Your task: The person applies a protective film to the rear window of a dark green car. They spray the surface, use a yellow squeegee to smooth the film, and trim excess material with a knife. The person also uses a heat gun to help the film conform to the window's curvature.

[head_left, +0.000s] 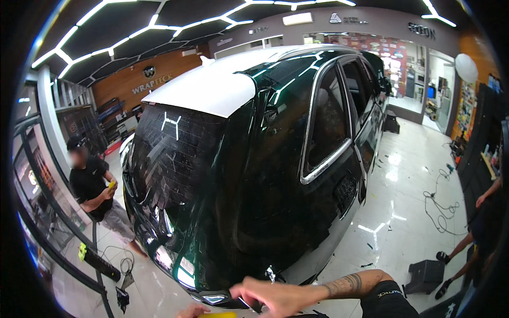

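Note:
A car covered in glossy dark green film (265,212) stands before me, its rear corner closest. My right hand (281,298) reaches in from the lower right, just below the rear bumper corner. Its fingers are bent around a thin, slim tool (246,305), mostly hidden under the hand. At the bottom edge shows part of my left hand (193,311), closed, with a flat yellow tool (217,315) at its fingers. The frame cuts off most of both. A crumpled, shiny scrap (270,273) lies against the bumper above my right hand.
On the left a person (95,183) stands by the car with a yellow item in hand. Glass door frames (58,249) line that side. A dark step stool (426,275), another person's legs (461,249) and a loose cable (442,204) are on the right. Film scraps lie on the floor.

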